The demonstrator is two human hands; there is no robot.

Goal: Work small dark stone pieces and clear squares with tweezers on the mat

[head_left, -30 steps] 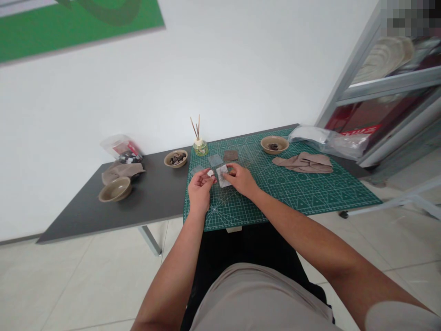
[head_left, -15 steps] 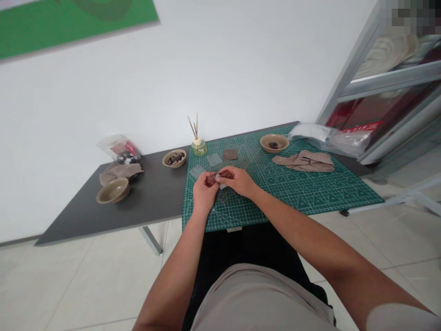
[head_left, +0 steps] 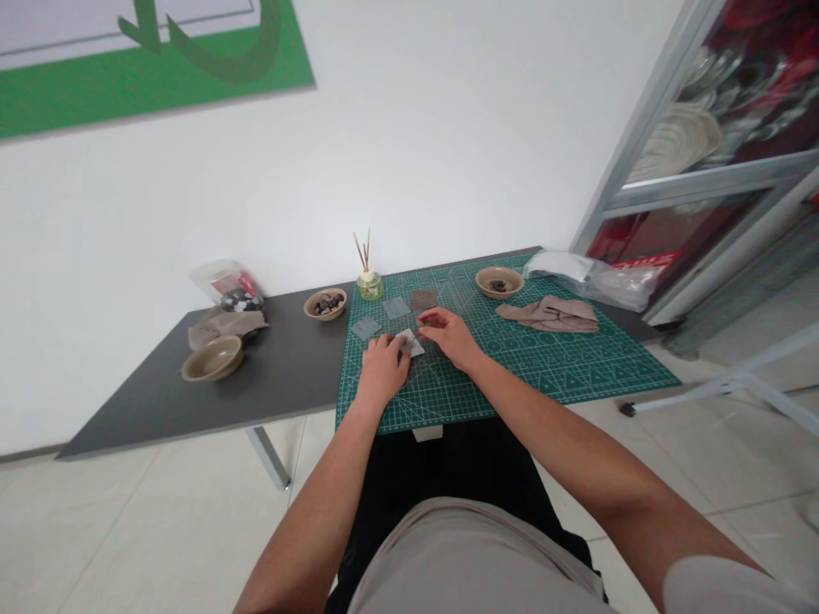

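My left hand (head_left: 384,368) lies palm down on the green cutting mat (head_left: 512,375), its fingers resting on the edge of a small whitish square sheet (head_left: 413,344). Just right of that sheet is my right hand (head_left: 451,338), raised slightly, with thumb and fingers curled together. Anything between those fingertips is too small to make out. Beyond the hands lie two grey-blue squares, a nearer one (head_left: 367,328) and a farther one (head_left: 396,308), and a brown square (head_left: 423,299).
A bowl of dark and pale stones (head_left: 325,304), an empty bowl (head_left: 213,358) and a reed diffuser (head_left: 369,284) stand leftward. To the right are a bowl with a few dark pieces (head_left: 499,282), a crumpled brown cloth (head_left: 550,315) and a plastic bag (head_left: 595,277). A wall (head_left: 448,153) stands behind.
My hands were together at the whitish sheet and have now parted. The right has moved off to the right, while the left rests on the sheet, now lying flatter on the mat.
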